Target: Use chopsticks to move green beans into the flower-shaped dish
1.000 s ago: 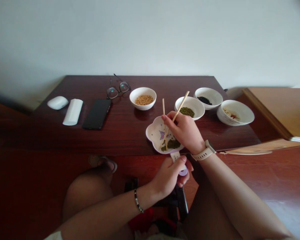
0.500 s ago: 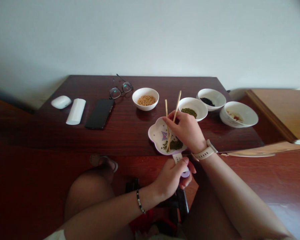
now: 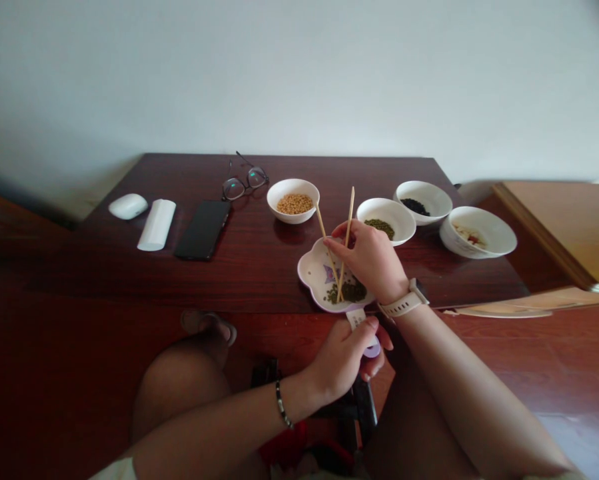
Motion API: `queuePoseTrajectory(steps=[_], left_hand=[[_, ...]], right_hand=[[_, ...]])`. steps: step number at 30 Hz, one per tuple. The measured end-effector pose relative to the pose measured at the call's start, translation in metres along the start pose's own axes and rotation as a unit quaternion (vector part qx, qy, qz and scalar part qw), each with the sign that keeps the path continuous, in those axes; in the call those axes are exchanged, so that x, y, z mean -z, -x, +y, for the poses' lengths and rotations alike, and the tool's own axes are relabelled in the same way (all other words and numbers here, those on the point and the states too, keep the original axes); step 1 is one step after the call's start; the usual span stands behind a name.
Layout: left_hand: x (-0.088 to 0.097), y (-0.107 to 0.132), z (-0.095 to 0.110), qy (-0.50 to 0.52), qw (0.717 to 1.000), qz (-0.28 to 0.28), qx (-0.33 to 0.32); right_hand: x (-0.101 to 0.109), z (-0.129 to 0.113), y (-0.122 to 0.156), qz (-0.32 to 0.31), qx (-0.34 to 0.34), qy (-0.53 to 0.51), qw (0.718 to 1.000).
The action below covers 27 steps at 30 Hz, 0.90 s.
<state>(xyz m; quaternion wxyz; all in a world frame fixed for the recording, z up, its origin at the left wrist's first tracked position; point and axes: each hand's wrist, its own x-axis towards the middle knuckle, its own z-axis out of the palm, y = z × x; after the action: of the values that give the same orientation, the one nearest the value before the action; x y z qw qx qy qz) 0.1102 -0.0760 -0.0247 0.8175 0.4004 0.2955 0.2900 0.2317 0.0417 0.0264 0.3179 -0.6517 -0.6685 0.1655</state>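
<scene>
My right hand pinches a pair of wooden chopsticks, their tips down among green beans. Those beans lie on a white flower-shaped dish with a lilac rim and a printed cartoon figure. My left hand sits below the table edge, closed on a white strip with a lilac end. That strip reaches up to the dish's near rim. Beyond the dish stand white bowls of mung beans, soybeans, black beans and a pale mixture.
The dark wooden table also holds glasses, a black phone, a white mouse and a white cylindrical case. A light wooden board sits at the right. My knee lies below the table edge.
The chopsticks' upper ends have swung left, with one now leaning toward the soybean bowl. Their tips stay among the beans. The whole view has shifted slightly.
</scene>
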Motion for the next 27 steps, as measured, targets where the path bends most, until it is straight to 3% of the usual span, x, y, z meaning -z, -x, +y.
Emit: queuePoseTrajectory(steps=[15, 22, 27], left_hand=[[-0.001, 0.002, 0.0, -0.001, 1.0, 0.003, 0.003], [0.001, 0.003, 0.002, -0.007, 1.0, -0.003, 0.009], [0.001, 0.003, 0.003, -0.02, 1.0, -0.002, 0.007]], right_hand=[[-0.004, -0.011, 0.001, -0.033, 0.014, 0.036, 0.999], [0.01, -0.001, 0.007, 0.02, 0.02, -0.068, 0.997], [0.027, 0.01, 0.016, 0.017, 0.011, -0.184, 0.983]])
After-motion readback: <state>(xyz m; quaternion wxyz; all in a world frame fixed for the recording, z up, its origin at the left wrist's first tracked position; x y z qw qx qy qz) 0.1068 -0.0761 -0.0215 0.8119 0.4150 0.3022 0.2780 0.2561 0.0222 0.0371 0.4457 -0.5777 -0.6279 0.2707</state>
